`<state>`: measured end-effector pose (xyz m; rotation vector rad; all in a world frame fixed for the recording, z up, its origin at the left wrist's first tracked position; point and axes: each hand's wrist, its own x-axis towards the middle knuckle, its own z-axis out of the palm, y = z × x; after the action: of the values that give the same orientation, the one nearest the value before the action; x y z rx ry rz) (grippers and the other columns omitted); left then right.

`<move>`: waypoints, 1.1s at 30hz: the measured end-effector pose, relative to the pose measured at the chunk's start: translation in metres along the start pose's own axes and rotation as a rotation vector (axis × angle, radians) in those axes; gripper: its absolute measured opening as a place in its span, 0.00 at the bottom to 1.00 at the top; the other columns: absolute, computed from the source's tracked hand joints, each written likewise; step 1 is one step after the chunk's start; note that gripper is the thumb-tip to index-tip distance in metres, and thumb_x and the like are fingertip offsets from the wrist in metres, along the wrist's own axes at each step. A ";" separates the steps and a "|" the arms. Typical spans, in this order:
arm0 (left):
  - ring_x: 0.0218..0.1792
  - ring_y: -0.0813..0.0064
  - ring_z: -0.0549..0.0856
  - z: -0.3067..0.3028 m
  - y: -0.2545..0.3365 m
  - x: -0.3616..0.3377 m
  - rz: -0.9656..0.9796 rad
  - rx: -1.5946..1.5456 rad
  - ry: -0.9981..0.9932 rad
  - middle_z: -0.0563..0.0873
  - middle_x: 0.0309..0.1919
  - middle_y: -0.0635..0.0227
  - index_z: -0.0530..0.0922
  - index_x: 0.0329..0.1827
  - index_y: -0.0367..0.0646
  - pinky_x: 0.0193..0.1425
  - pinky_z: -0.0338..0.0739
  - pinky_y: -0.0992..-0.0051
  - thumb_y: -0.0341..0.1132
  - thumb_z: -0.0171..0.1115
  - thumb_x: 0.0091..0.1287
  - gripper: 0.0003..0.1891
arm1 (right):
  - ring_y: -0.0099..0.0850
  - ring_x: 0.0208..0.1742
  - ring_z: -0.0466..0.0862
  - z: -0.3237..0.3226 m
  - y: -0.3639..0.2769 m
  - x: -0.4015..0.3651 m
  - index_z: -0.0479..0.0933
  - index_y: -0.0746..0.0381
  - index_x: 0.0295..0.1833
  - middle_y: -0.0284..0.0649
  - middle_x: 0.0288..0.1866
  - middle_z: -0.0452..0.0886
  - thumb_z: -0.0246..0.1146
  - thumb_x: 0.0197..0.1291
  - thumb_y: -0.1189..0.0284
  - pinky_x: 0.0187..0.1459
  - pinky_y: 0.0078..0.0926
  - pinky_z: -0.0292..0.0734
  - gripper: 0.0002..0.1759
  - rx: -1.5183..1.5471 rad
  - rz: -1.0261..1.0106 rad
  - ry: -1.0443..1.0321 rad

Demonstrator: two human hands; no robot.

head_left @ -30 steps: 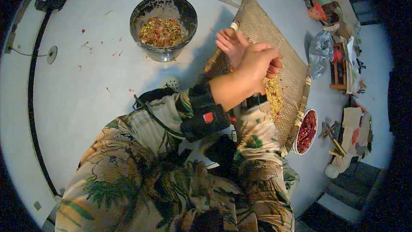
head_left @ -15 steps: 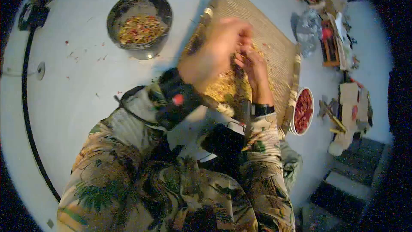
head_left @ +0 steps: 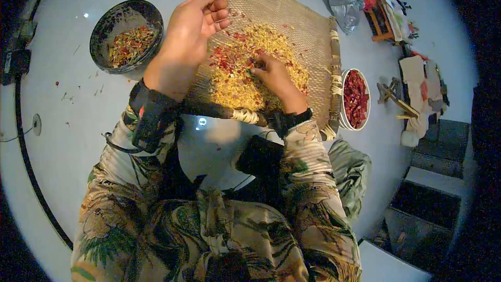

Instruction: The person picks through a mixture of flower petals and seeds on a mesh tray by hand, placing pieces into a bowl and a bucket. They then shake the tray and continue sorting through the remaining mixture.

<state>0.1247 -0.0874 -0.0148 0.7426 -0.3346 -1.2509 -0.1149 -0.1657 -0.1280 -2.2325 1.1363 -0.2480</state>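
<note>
A heap of yellow seeds (head_left: pixel 235 91) mixed with red dried chili pieces (head_left: pixel 224 58) lies on a woven stool seat (head_left: pixel 261 0) with a wooden frame. Above the seat's left edge I hold my left hand (head_left: pixel 193 23) raised, its fingers curled inward; whatever they hold is hidden. My right hand (head_left: pixel 276 78) is down at the heap. Its thumb and fingertips are pinched together at a small dark bit that I cannot make out.
To the left stands a dark bowl (head_left: pixel 96 39) containing mixed red and yellowish pieces. A white bucket (head_left: pixel 344 112) of red chilies is beside the seat's right edge. Farther right are a plastic bag (head_left: pixel 345 2), a wooden rack (head_left: pixel 380 15) and a small stand (head_left: pixel 394 96).
My hands were close together above the heap and are now apart. The left has moved left; the right has dropped to the heap. The whole view has shifted.
</note>
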 end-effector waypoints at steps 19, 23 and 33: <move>0.35 0.75 0.79 0.004 -0.003 -0.004 -0.018 0.011 -0.007 0.81 0.37 0.67 0.74 0.43 0.39 0.41 0.77 0.74 0.35 0.55 0.64 0.10 | 0.48 0.41 0.79 0.026 -0.023 0.029 0.77 0.59 0.39 0.49 0.37 0.80 0.63 0.50 0.69 0.41 0.41 0.73 0.11 -0.404 -0.152 -0.020; 0.35 0.74 0.78 0.004 -0.003 -0.003 -0.019 0.023 -0.002 0.81 0.37 0.67 0.74 0.43 0.39 0.41 0.77 0.73 0.35 0.55 0.64 0.10 | 0.47 0.39 0.79 0.031 -0.030 0.047 0.78 0.59 0.39 0.49 0.35 0.80 0.64 0.49 0.67 0.40 0.41 0.73 0.11 -0.375 -0.035 -0.023; 0.31 0.75 0.79 0.008 -0.002 0.000 0.006 -0.026 0.010 0.79 0.32 0.66 0.74 0.40 0.37 0.36 0.77 0.74 0.34 0.54 0.64 0.09 | 0.47 0.42 0.79 0.032 -0.051 0.043 0.75 0.54 0.49 0.49 0.43 0.77 0.65 0.49 0.64 0.40 0.41 0.75 0.20 -0.463 -0.144 -0.104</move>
<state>0.1188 -0.0904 -0.0101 0.7249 -0.3116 -1.2437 -0.0412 -0.1625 -0.1273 -2.7007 1.0576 0.0856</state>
